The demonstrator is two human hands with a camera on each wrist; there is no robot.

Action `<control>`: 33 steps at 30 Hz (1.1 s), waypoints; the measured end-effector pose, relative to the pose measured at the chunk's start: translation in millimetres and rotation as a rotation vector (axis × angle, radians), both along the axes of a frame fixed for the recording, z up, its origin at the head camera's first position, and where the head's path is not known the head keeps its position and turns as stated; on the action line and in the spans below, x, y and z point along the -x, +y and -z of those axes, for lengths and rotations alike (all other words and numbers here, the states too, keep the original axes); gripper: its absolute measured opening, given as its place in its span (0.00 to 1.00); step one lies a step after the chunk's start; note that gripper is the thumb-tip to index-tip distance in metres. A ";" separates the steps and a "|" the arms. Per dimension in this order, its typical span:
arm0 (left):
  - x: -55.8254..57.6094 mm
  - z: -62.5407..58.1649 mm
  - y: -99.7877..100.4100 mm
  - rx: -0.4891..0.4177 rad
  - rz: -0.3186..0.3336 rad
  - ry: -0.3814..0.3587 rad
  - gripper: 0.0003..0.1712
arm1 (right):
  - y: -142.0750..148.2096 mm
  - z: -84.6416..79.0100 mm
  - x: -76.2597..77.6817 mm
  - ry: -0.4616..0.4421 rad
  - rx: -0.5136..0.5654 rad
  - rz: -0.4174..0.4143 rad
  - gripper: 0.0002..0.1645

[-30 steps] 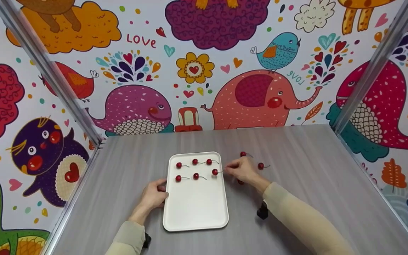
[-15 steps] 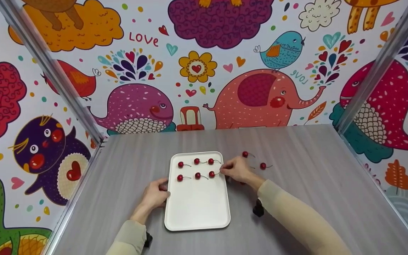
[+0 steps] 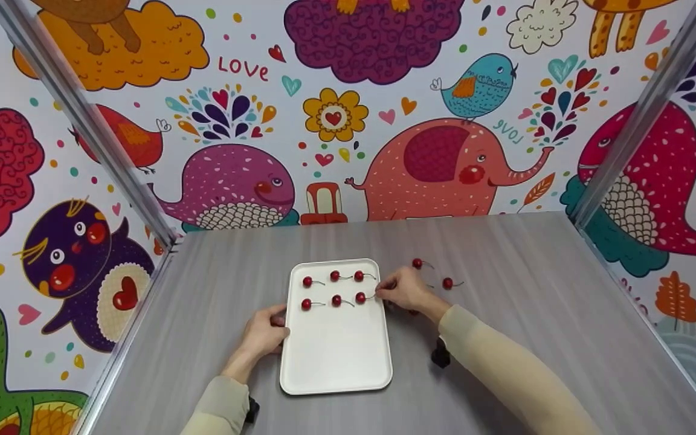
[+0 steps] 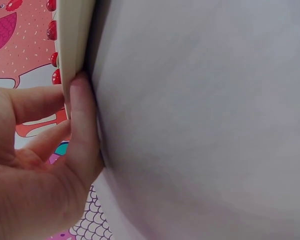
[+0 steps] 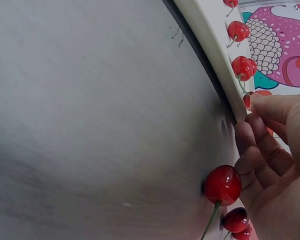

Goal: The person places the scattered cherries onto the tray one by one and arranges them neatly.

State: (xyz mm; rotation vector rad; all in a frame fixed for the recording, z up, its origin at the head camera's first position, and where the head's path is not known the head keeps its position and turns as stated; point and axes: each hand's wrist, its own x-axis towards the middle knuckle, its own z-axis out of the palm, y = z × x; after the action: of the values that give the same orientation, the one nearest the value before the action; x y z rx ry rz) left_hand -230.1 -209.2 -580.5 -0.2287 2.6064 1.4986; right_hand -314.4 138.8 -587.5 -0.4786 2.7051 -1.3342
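A white rectangular tray (image 3: 336,356) lies on the table, with red cherries in two rows across its far half. My left hand (image 3: 263,331) holds the tray's left rim; in the left wrist view its thumb and fingers bear on the outer wall. At the right rim, my right hand (image 3: 407,290) pinches the stem of the near-row right cherry (image 3: 360,298), which sits on the tray. Beside it in that row are a middle cherry (image 3: 336,300) and a left cherry (image 3: 306,304). The right wrist view shows a large cherry (image 5: 222,185) on the table below the right fingers.
Right of the tray, loose cherries lie on the grey table (image 3: 505,272), including a far cherry (image 3: 417,263) and a right-hand cherry (image 3: 447,283). Others are partly hidden by the right hand. Patterned walls and metal posts (image 3: 620,121) border the table.
Over the last second my right hand has moved slightly left and nearer, bringing the pinched cherry into line with its row. Between half a second ago and now, both hands stay almost still.
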 end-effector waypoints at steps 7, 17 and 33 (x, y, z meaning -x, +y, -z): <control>-0.4 -0.5 0.9 0.010 -0.003 0.003 0.40 | -1.2 -2.5 0.1 0.017 -0.048 -0.011 0.04; -0.6 -0.7 0.9 0.016 -0.008 0.004 0.39 | -0.6 -6.0 -0.7 0.027 -0.041 -0.007 0.06; -0.1 0.5 0.4 0.023 -0.002 0.014 0.39 | 27.8 -15.9 -10.8 0.023 -0.008 -0.005 0.09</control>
State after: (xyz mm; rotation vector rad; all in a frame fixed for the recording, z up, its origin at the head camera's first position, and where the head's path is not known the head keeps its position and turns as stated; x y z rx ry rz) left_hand -230.1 -208.9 -580.9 -0.2244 2.6359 1.4775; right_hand -303.6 166.6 -571.7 -0.5025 2.7253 -1.3241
